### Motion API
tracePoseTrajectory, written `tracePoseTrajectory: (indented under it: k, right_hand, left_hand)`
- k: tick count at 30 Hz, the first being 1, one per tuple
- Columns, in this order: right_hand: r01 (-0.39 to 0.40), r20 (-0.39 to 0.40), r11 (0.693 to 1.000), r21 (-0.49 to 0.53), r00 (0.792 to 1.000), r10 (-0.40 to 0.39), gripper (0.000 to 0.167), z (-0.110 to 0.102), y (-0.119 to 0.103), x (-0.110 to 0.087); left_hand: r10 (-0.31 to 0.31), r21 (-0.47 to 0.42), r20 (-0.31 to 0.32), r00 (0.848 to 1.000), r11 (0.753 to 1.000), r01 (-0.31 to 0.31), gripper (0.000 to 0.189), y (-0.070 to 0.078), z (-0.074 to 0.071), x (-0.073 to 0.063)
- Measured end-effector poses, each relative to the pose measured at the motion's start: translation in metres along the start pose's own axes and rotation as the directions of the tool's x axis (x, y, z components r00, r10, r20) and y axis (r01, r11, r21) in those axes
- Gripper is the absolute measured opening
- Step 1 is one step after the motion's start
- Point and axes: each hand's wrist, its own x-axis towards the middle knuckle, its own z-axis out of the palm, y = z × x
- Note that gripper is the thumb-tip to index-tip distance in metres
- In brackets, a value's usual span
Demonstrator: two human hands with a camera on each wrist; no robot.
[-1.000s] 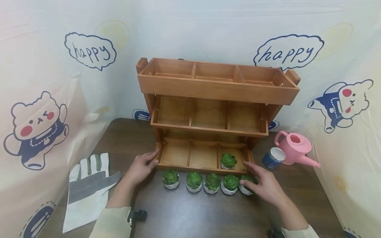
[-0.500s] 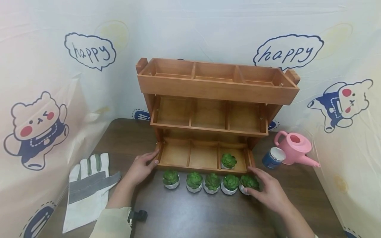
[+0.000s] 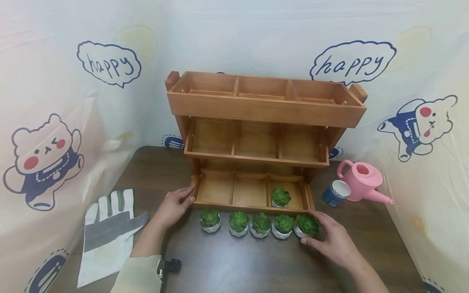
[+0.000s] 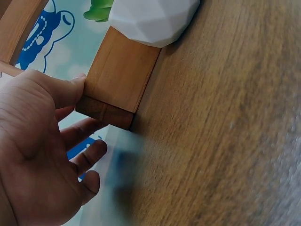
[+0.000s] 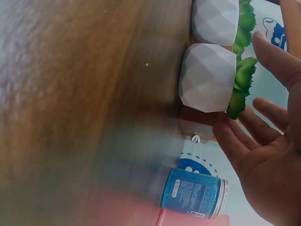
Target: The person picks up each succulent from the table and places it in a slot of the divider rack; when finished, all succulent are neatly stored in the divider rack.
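Observation:
A three-tier wooden planter shelf [image 3: 267,109] stands on the table, each tier split into three compartments. My left hand [image 3: 174,207] grips the bottom tier's left front corner [image 4: 123,70], thumb at the front board and index finger round the end. One potted succulent [image 3: 281,197] sits in the bottom tier's right compartment. Several more in faceted white pots line up before the shelf. Around the rightmost succulent [image 3: 307,225], my right hand [image 3: 334,239] is spread, holding nothing; its fingertips lie near the tier's right front corner, behind that white pot [image 5: 208,77].
To the right stand a blue can with a white lid [image 3: 336,193] and a pink watering can [image 3: 363,181]. A white and grey work glove [image 3: 108,236] lies at the left. A printed curtain [image 3: 234,36] hangs behind the table [image 3: 227,264].
My right hand has drawn back to the right and toward me, uncovering the rightmost succulent. My left hand keeps its place at the shelf corner.

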Motion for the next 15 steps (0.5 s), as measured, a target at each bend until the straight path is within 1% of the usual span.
tracePoseTrajectory:
  k: [3, 8, 15]
  right_hand:
    - [-0.006, 0.018, 1.000, 0.002, 1.000, 0.006, 0.086, 0.0007, 0.0004, -0.0001]
    - [-0.048, 0.049, 0.999, 0.010, 0.998, 0.047, 0.085, 0.0022, -0.0013, 0.0023]
    - [-0.097, 0.051, 0.995, 0.010, 0.994, 0.096, 0.080, 0.0056, -0.0061, 0.0074]
  left_hand:
    - [-0.004, -0.002, 0.005, 1.000, 1.000, 0.004, 0.055, 0.0003, -0.0001, -0.0005]
    - [0.000, -0.006, 0.003, 1.000, 1.000, 0.000, 0.055, 0.0001, -0.0005, -0.0013]
    - [0.005, -0.007, 0.000, 1.000, 1.000, -0.005, 0.054, -0.0004, 0.0000, -0.0007]
